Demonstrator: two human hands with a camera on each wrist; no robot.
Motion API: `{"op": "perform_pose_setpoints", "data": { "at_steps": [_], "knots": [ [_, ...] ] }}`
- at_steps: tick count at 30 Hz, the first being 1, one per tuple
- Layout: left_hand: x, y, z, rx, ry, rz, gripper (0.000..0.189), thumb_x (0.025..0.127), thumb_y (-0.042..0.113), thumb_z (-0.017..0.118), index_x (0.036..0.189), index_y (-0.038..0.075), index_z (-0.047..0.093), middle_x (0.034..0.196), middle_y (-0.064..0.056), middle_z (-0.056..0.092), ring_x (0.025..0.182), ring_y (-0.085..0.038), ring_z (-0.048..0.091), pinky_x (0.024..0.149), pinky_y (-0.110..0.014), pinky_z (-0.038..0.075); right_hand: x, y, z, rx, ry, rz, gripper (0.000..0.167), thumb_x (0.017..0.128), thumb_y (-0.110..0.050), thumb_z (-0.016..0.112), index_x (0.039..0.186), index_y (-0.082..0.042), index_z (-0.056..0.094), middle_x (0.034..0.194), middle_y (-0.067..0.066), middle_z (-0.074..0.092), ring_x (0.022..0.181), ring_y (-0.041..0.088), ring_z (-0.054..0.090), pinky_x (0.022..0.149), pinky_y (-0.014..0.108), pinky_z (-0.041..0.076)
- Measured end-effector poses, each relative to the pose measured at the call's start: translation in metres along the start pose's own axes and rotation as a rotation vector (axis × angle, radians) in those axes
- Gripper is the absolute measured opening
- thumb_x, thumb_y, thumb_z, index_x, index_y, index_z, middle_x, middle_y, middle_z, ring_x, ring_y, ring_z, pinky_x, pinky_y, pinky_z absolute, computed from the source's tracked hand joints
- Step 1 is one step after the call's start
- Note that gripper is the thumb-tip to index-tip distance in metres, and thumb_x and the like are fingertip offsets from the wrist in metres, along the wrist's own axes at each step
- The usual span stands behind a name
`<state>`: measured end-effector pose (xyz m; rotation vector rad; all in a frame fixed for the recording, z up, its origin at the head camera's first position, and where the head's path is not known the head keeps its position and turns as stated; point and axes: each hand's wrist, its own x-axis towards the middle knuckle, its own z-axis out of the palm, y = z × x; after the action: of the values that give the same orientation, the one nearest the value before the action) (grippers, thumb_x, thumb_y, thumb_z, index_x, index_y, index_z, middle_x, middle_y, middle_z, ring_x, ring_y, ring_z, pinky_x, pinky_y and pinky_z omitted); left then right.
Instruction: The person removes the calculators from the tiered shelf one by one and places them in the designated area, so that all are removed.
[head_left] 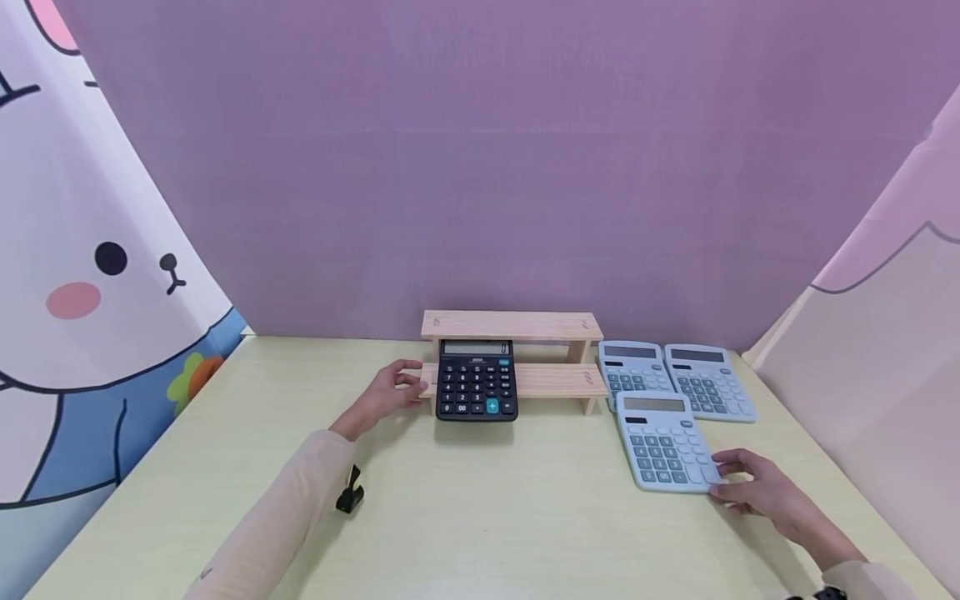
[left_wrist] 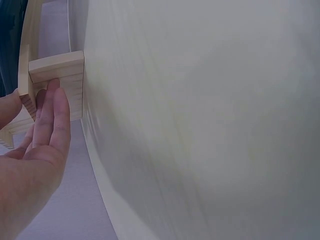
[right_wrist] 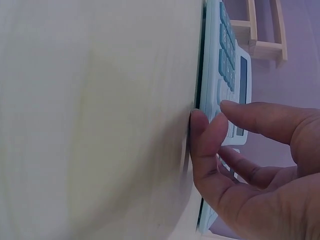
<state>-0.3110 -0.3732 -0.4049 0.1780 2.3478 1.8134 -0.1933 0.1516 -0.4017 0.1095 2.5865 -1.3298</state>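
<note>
My left hand [head_left: 388, 393] grips the left end of a two-tier wooden shelf [head_left: 558, 381]. In the left wrist view its thumb lies on one side of the lower plank [left_wrist: 26, 97], with the fingers on the other. A black calculator [head_left: 477, 383] leans face-up on the shelf's lower step, its top edge just under the upper plank. On the right, my right hand [head_left: 757, 492] pinches the lower right corner of a light blue calculator [head_left: 666, 442]. The right wrist view shows the thumb over that calculator's edge [right_wrist: 212, 90] and curled fingertips at its underside, close to the table.
Two more light blue calculators, one [head_left: 633, 367] beside the shelf and another [head_left: 712, 382] right of it, lie behind the held one and are partly overlapped by it. A purple cloth backdrop [head_left: 487, 167] rises behind the pale table [head_left: 480, 508], with printed curtains at both sides.
</note>
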Motion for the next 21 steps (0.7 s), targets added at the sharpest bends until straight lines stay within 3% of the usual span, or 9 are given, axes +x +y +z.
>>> {"op": "perform_pose_setpoints", "data": {
  "at_steps": [9,21],
  "knots": [
    [0.001,-0.001,0.000,-0.014,0.003,0.001,0.051,0.089,0.003,0.056,0.134,-0.005,0.033,0.112,-0.025,0.054,0.085,-0.018,0.061,0.083,-0.037,0.057,-0.002,-0.005,-0.005,-0.030,-0.018,-0.004,0.062,0.082,-0.009,0.061,0.127,0.017,0.028,0.111,0.027,0.050,0.075,0.009,0.057,0.062,0.027,0.055],
    [0.001,0.000,0.000,0.008,0.001,0.001,0.050,0.090,0.003,0.055,0.134,-0.005,0.033,0.114,-0.026,0.053,0.084,-0.016,0.060,0.085,-0.039,0.057,0.000,-0.019,-0.009,-0.059,0.020,-0.057,0.059,0.085,-0.012,0.062,0.128,0.015,0.032,0.113,0.026,0.053,0.075,0.005,0.057,0.063,0.026,0.054]
  ]
}}
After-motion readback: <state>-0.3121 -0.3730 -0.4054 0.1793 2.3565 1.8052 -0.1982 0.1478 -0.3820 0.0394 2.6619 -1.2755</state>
